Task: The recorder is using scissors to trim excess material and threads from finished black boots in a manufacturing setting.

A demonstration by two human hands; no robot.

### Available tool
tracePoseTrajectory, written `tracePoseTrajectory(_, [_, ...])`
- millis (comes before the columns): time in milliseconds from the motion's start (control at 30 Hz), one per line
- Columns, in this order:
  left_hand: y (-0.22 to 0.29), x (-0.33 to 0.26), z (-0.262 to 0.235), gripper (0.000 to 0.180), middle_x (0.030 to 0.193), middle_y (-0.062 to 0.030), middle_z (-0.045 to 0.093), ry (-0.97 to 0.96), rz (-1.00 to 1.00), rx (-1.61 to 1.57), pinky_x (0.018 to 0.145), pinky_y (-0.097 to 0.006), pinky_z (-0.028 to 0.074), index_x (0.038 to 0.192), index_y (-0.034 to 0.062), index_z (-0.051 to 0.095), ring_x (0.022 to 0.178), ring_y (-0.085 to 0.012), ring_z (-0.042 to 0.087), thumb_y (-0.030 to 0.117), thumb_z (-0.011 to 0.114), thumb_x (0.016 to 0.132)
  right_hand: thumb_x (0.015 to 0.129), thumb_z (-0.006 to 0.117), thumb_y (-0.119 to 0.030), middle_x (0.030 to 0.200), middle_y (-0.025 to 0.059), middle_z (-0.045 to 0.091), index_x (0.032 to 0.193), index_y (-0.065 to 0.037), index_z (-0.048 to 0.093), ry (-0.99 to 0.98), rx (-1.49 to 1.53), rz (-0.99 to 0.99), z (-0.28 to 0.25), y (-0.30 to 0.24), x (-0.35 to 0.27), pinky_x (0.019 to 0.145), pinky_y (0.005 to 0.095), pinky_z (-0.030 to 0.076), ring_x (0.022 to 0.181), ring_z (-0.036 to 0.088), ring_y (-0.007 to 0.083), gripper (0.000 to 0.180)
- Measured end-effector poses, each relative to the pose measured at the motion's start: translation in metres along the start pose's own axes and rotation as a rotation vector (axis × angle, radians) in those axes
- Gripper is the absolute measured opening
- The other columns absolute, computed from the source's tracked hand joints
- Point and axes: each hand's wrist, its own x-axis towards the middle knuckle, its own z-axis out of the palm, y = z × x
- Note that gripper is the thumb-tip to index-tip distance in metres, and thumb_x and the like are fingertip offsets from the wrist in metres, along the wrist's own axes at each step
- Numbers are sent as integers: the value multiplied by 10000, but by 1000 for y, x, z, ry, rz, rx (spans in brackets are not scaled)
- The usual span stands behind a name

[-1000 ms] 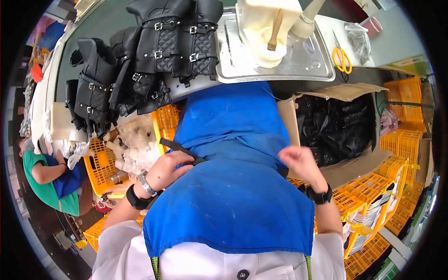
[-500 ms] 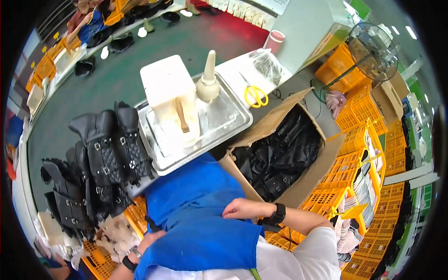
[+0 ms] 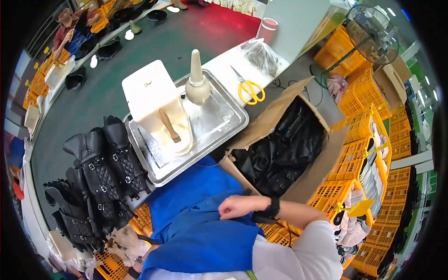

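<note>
Over the lap of the blue apron (image 3: 200, 238), my right hand (image 3: 240, 206) is curled closed, with a black band on its wrist. Its fingers turn under, so anything inside them is hidden. Of my left hand (image 3: 150, 252) only a sliver shows at the apron's left edge; its fingers are covered. Ahead lies a metal tray (image 3: 219, 123) carrying a white box-shaped container (image 3: 151, 91), a wooden-handled brush (image 3: 169, 125) and a beige bottle with a tall cone top (image 3: 198, 86). Black buckled boot uppers (image 3: 100, 175) are piled left of the tray.
An open cardboard box (image 3: 317, 175) of black boot pieces stands at my right. Yellow-handled scissors (image 3: 250, 91) and a plastic bag (image 3: 260, 57) lie on the white ledge. Orange crates (image 3: 345, 161) and a standing fan (image 3: 372, 35) are farther right. Another person (image 3: 70, 30) sits across the green belt.
My left hand has slipped mostly out of sight behind the apron's edge. My right hand stays curled over the lap. The view has shifted slightly, and the apron's folds have changed.
</note>
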Motion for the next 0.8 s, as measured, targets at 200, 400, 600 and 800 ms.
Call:
tracePoseTrajectory(200, [3,6,-3,271,821,-130,653,11,-49,-38,641,-320,504,1032,61,567,744,-260,647,183,607,794,859,577,-223,793,92,646,896,-11,632,-42,0,46,-44,-6,-54,657,296,476,702,597,156,223])
tracePoseTrajectory(400, [35,16,-23,275,769,-111,657,238,-108,24,621,-320,503,1025,58,552,665,-249,645,161,635,784,805,557,-175,815,141,649,888,-76,661,904,-636,286,-213,-33,-47,678,365,503,745,636,271,166])
tracePoseTrajectory(600, [27,-12,-5,290,749,-114,644,461,-106,22,618,-338,497,1030,53,545,693,-281,630,172,635,781,741,575,-257,956,210,626,973,-23,618,907,-590,803,-326,56,-17,781,405,469,925,593,347,333])
tracePoseTrajectory(800, [1,-33,14,301,802,-121,637,586,-183,-3,645,-355,495,1057,57,543,736,-287,626,196,621,801,700,556,-158,945,214,626,1025,-16,592,905,-776,923,-338,75,-15,785,419,470,918,599,345,357])
